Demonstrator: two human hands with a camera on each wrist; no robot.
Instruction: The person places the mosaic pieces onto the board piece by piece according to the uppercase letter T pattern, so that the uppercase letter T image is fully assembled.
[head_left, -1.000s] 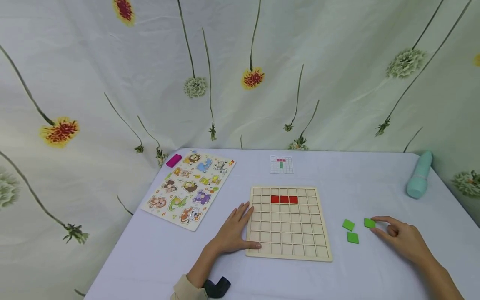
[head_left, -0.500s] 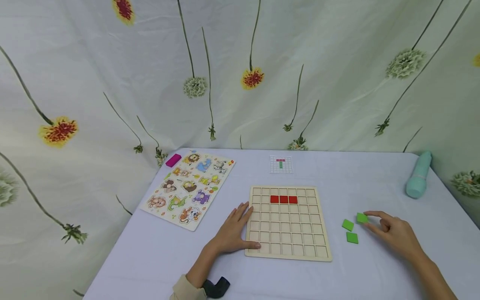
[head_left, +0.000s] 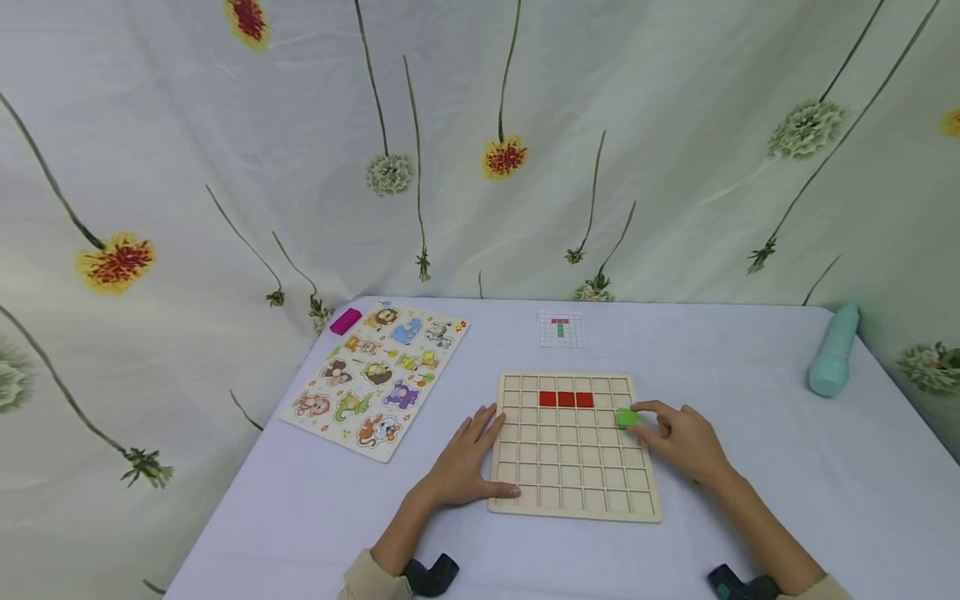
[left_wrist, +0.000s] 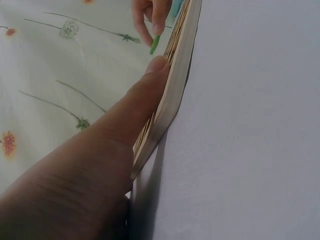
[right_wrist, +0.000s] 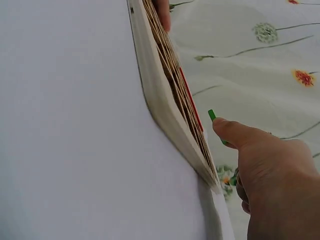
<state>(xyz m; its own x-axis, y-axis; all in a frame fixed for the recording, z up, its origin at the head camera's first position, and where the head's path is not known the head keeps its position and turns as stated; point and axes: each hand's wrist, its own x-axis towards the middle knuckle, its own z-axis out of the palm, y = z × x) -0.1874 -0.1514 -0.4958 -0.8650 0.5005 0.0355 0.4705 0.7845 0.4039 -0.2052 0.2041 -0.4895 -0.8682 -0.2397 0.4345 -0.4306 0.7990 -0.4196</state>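
A square wooden grid board (head_left: 572, 500) lies on the table, with a row of red tiles (head_left: 566, 399) in its second row from the far side. My left hand (head_left: 459, 467) rests along the board's left edge, its thumb lying over the near left corner and its fingers extended. Between thumb and index finger, my right hand (head_left: 686, 442) pinches a green square tile (head_left: 626, 418) over the board's right side. The right wrist view shows that tile (right_wrist: 212, 114) held up above the board's level. The right hand and forearm hide the spot where the other green tiles lay.
An animal picture puzzle (head_left: 378, 372) lies left of the board, with a magenta block (head_left: 346, 322) at its far corner. Behind the board is a small printed grid card (head_left: 560, 330). A teal bottle-like object (head_left: 834, 350) lies at the far right.
My right hand has lifted the green tile off the table at the right and carried it left over the board. The left hand stays in place.
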